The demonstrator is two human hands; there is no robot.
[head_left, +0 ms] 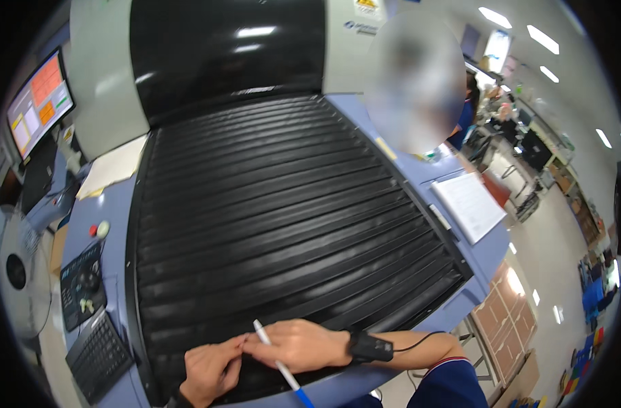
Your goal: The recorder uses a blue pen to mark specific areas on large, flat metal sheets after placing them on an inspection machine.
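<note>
Both my hands meet above the near edge of a black ribbed bed (276, 224). My right hand (300, 345) is closed, with a white pen (266, 341) with a blue end slanting across its fingers. A dark band with a small box (371, 347) and a cable sits on the right wrist. My left hand (207, 372) has its fingers bent, and its fingertips touch those of the right hand. Anything pinched where the fingertips meet is too small to make out.
A grey machine with a dark glossy cover (229, 54) stands at the far end. Papers (468, 204) lie on the blue right ledge. On the left are a keyboard (99, 357), a control panel (84, 285), a red button (93, 230), a monitor (41, 102) and a fan (16, 272).
</note>
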